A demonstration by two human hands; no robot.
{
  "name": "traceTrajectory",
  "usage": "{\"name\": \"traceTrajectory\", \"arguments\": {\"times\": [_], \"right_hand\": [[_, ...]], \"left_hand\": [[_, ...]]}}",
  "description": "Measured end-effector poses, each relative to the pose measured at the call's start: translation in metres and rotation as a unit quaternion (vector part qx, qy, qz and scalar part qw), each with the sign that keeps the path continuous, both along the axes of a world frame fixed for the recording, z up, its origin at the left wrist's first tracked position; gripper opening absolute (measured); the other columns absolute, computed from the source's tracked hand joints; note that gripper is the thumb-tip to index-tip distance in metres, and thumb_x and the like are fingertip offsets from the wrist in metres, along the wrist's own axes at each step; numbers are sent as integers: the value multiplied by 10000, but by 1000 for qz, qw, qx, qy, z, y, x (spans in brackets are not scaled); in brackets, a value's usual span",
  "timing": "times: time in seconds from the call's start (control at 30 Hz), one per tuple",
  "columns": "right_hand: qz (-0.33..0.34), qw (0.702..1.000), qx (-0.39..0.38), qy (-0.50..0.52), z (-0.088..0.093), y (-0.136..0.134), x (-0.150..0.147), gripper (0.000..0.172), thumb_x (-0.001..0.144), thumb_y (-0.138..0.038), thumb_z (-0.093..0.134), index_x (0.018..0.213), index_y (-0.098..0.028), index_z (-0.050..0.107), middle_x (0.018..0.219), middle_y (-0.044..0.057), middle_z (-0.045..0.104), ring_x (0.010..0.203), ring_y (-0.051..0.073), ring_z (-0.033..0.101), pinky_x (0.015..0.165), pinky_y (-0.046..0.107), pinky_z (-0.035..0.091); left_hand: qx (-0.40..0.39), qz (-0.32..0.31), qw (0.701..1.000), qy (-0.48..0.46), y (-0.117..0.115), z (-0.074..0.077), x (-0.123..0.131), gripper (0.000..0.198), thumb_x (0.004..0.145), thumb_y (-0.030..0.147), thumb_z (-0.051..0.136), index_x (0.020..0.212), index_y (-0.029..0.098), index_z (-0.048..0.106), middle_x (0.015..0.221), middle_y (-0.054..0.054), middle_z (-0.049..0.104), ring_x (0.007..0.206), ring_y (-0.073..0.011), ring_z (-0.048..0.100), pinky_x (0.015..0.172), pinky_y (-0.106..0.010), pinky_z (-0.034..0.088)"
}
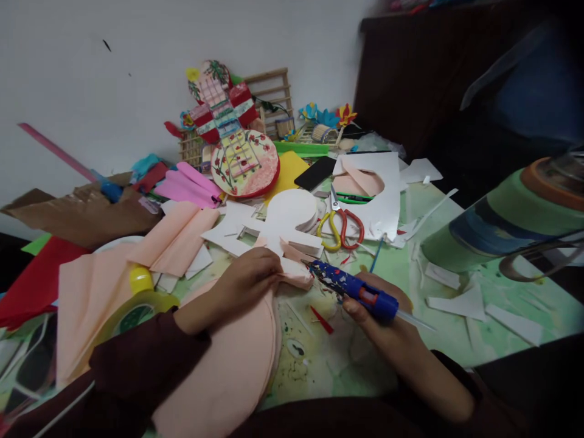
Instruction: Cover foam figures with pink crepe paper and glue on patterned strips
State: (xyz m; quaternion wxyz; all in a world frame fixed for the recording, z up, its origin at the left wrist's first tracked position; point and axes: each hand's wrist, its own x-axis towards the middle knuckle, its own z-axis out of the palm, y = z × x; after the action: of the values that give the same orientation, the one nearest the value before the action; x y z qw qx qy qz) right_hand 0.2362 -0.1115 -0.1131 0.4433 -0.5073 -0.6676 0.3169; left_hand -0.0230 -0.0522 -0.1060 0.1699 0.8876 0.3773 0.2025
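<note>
Peach disc: (pixel 228 365) placed at the front of the table (pixel 337 365), below the left hand; judged light, thin and easily creased, so best taken by its rim. Whether it is joined to the white cutout cannot be told.
Left hand: (pixel 246 274) fingertips are pressed together, and the edge of a peach paper strip (pixel 296 278) appears to be pinched by them.
White cutout: (pixel 292 210) laid flat mid-table, just beyond the left hand; judged light, fairly stiff and liable to bend at its narrow parts, so best held by the rounded end.
Glue gun: (pixel 337 280) held with its tip at the strip; judged firm and rather light, best gripped by the barrel, with the metal tip avoided in case it is hot. A clear glue stick (pixel 415 320) is seen at its back end.
Right hand: (pixel 387 322) fingers are wrapped around the glue gun.
Tape: one large roll (pixel 157 299) is counted.
Painted figure: one (pixel 246 164), propped near the wall.
Phone: one (pixel 314 172).
Paper flowers: three (pixel 326 117) are counted to the right of the painted figure.
Scissors: one pair (pixel 340 231), with one yellow and one red handle.
Flask: one (pixel 506 213).
Paper scraps: (pixel 460 303) several, too overlapped to be counted.
</note>
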Motion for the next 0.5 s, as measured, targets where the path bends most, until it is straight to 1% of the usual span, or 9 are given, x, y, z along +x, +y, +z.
{"name": "traceTrajectory", "arguments": {"times": [0.07, 0.17, 0.2, 0.23, 0.3, 0.37, 0.4, 0.43, 0.5], "right_hand": [[5, 1000, -2, -17, 2, 4, 0, 355, 835, -501, 580, 660, -193, 541, 608, -8, 518, 562, 133, 495, 524, 256, 383], [33, 999, -17, -35, 4, 8, -2, 354, 830, -488, 593, 642, -193, 539, 591, -13, 508, 552, 128, 486, 516, 255, 368], [41, 998, -29, -31, 3, 9, -3, 366, 822, -497, 599, 625, -195, 535, 583, -13, 503, 546, 128, 483, 512, 257, 366], [34, 998, -45, -18, 2, 8, -4, 378, 804, -518, 611, 618, -196, 540, 586, -11, 512, 550, 132, 490, 515, 259, 375], [-29, 995, -93, 36, -5, 5, -5, 385, 752, -575, 646, 668, -203, 594, 648, 7, 576, 602, 153, 539, 544, 271, 423], [-97, 976, -156, 116, -13, 2, -5, 426, 703, -630, 669, 770, -210, 660, 735, 33, 647, 667, 183, 594, 580, 292, 478], [-97, 965, -186, 159, -17, 0, -5, 452, 694, -652, 666, 792, -210, 679, 742, 42, 665, 671, 191, 609, 585, 300, 495], [-83, 953, -212, 200, -19, 0, -6, 466, 698, -664, 657, 799, -210, 693, 737, 47, 676, 671, 197, 622, 589, 305, 509], [-38, 933, -239, 267, -22, -1, -7, 472, 715, -673, 637, 754, -208, 704, 702, 52, 683, 663, 202, 639, 600, 308, 529]], "left_hand": [[62, -44, 997, 7, -1, 0, -2, 132, 907, 115, 502, 889, 181, 615, 875, -61, 652, 836, -161, 587, 725, -296, 486], [149, -104, 983, 24, -2, 0, -6, 145, 895, 88, 508, 912, 179, 620, 866, -66, 677, 786, -165, 592, 689, -301, 473], [160, -114, 980, 24, -3, 0, -7, 137, 893, 93, 517, 916, 179, 622, 857, -65, 681, 777, -168, 595, 687, -306, 472], [155, -113, 981, 20, -4, 0, -7, 126, 891, 105, 530, 927, 178, 626, 858, -67, 682, 781, -170, 599, 691, -307, 474], [109, -80, 991, -13, -7, 1, -6, 113, 890, 154, 564, 972, 180, 638, 896, -76, 679, 826, -174, 610, 715, -301, 485], [26, -11, 997, -73, -9, 3, -4, 161, 888, 213, 601, 1041, 185, 642, 944, -76, 677, 838, -162, 615, 716, -278, 494], [-18, 22, 994, -110, -9, 5, -2, 205, 884, 238, 618, 1082, 191, 638, 974, -76, 678, 822, -151, 615, 701, -264, 496], [-58, 45, 987, -146, -10, 7, 1, 253, 874, 261, 639, 1119, 199, 633, 1009, -77, 680, 810, -143, 615, 692, -256, 499], [-127, 62, 969, -201, -9, 12, 6, 337, 835, 292, 691, 1158, 215, 634, 1081, -82, 679, 843, -148, 621, 717, -264, 514]]}}
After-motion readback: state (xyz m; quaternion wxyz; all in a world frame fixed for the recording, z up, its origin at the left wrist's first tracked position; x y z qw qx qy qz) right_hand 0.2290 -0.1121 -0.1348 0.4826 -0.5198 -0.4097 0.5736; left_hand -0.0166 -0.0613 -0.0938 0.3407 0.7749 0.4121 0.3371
